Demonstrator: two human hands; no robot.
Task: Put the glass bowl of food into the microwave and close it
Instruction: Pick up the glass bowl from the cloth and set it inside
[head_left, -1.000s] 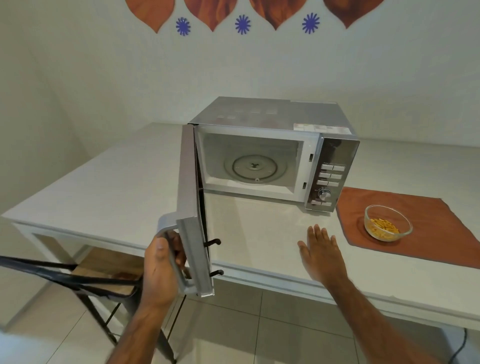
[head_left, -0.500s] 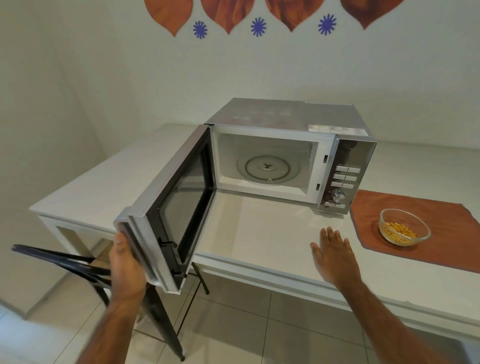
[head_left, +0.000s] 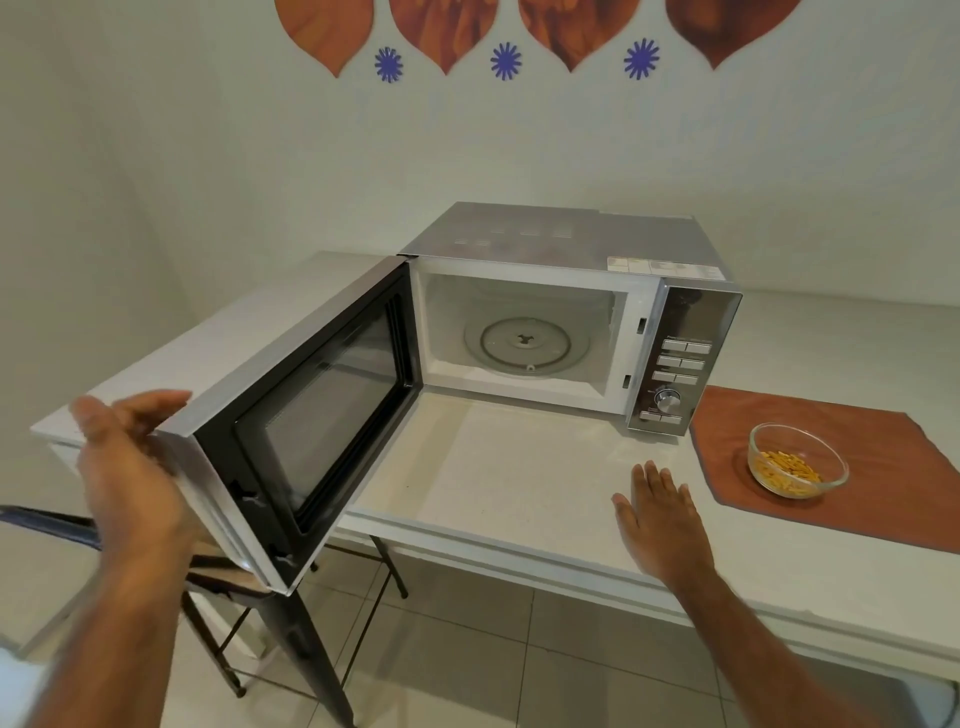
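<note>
The microwave door (head_left: 291, 415) has swung wider over the last second, and the left hand (head_left: 124, 467) has let go of its handle; its fingers now lie loosely spread against the door's outer edge, gripping nothing. The cavity and turntable (head_left: 524, 343) stand clear. The right hand (head_left: 660, 519) hovers flat and empty over the table (head_left: 493, 478). The glass bowl of food (head_left: 797, 460) still sits on the orange cloth (head_left: 883, 467), right of the microwave, so fetching it looks next

White bench (head_left: 519, 483) against pale wall (head_left: 208, 156); orange leaf decals (head_left: 441, 31) and blue stars (head_left: 505, 61) up top. Grey tiled floor (head_left: 519, 665), black folding chair (head_left: 291, 623) below.
</note>
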